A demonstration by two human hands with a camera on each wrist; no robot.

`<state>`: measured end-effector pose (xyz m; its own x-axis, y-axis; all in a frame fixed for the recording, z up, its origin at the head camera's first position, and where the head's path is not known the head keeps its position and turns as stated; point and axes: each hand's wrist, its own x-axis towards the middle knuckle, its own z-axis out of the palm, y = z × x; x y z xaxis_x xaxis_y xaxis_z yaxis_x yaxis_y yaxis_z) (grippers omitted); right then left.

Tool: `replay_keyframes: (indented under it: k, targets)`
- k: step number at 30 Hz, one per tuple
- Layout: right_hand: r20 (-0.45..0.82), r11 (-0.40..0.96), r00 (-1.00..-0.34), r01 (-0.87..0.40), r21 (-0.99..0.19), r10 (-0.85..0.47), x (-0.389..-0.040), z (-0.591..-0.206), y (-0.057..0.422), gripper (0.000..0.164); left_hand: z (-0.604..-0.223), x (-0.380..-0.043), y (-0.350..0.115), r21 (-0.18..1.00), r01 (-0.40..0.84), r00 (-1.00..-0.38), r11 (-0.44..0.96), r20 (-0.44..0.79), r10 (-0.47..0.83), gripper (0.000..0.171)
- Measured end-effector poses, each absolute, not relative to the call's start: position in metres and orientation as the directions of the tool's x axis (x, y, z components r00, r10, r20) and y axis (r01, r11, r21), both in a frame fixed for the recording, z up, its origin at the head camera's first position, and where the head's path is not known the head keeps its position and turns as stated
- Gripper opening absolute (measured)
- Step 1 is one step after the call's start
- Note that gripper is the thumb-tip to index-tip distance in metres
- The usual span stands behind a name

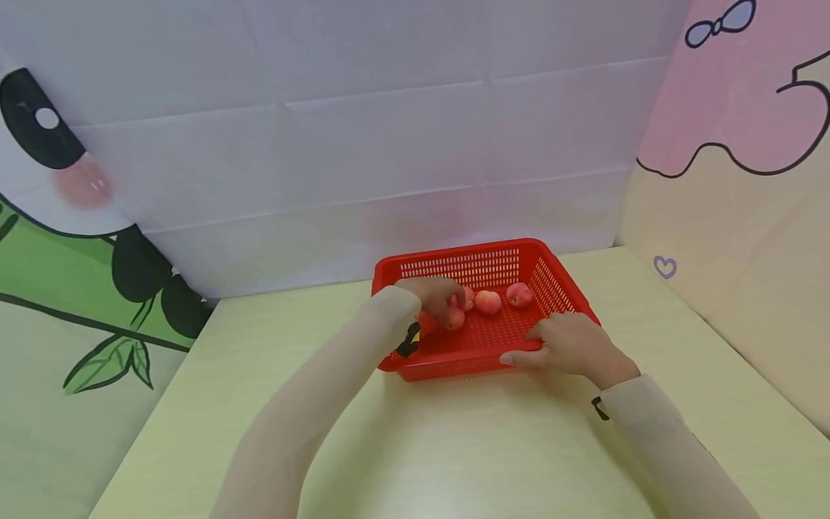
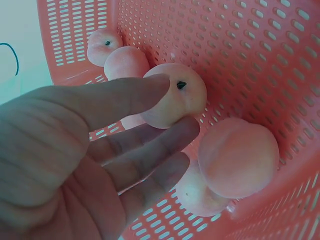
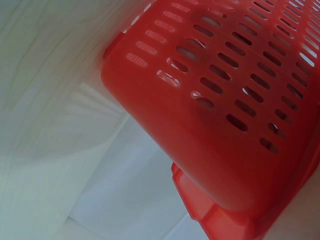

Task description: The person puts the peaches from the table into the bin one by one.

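Note:
A red plastic basket (image 1: pixel 480 364) with slotted walls sits on the table, several pinkish peaches lying in it. My left hand (image 1: pixel 436 294) reaches over its left side. In the left wrist view, the thumb and fingers pinch a peach (image 2: pixel 189 102) with a dark stem spot. Nearer that camera, one peach (image 2: pixel 239 157) leans on another peach (image 2: pixel 195 192); farther off are more peaches (image 2: pixel 127 62). At the basket's front right corner my right hand (image 1: pixel 570 344) grips the rim, thumb along the front. The right wrist view mostly shows the basket's outer wall (image 3: pixel 165 112).
The pale wood-look table (image 1: pixel 311 346) extends around the basket. Behind it hangs a creased white cloth (image 1: pixel 389 144). Printed cartoon panels stand on both sides, a pink one (image 1: pixel 720 101) at the right.

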<state>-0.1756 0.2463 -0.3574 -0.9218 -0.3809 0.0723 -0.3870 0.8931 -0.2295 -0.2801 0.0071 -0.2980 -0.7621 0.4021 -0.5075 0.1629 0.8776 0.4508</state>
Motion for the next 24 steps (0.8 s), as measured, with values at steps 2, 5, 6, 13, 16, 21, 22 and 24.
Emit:
replay_keyframes:
  k: [2,5,6,13,16,21,22,24]
  targets:
    - [0.07,0.893,-0.922,-0.387,-0.23,-0.381,-0.176,-0.357,0.246,0.064,-0.298,-0.279,0.007,0.469,0.116,-0.768,0.875,-0.517,0.379,0.042]
    - [0.066,0.894,-0.922,-0.385,-0.228,-0.381,-0.176,-0.357,0.246,0.064,-0.298,-0.28,0.007,0.449,0.097,-0.774,0.888,-0.527,0.351,0.048]
    - [0.066,0.895,-0.922,-0.385,-0.227,-0.38,-0.176,-0.357,0.246,0.064,-0.299,-0.281,0.007,0.436,0.095,-0.775,0.895,-0.532,0.341,0.051]
    - [0.069,0.894,-0.921,-0.388,-0.224,-0.383,-0.175,-0.356,0.246,0.065,-0.304,-0.29,0.007,0.389,0.139,-0.764,0.911,-0.544,0.348,0.056]
    - [0.073,0.893,-0.921,-0.389,-0.225,-0.383,-0.175,-0.356,0.246,0.065,-0.304,-0.289,0.007,0.38,0.146,-0.769,0.913,-0.537,0.346,0.055]
    - [0.083,0.893,-0.92,-0.391,-0.224,-0.383,-0.174,-0.356,0.246,0.066,-0.302,-0.289,0.007,0.367,0.171,-0.765,0.914,-0.536,0.358,0.063]
    - [0.085,0.892,-0.92,-0.393,-0.224,-0.383,-0.174,-0.355,0.246,0.066,-0.302,-0.29,0.007,0.371,0.183,-0.76,0.911,-0.534,0.37,0.063]
    - [0.09,0.891,-0.919,-0.395,-0.222,-0.385,-0.173,-0.355,0.246,0.066,-0.3,-0.291,0.006,0.351,0.261,-0.75,0.899,-0.513,0.418,0.06]
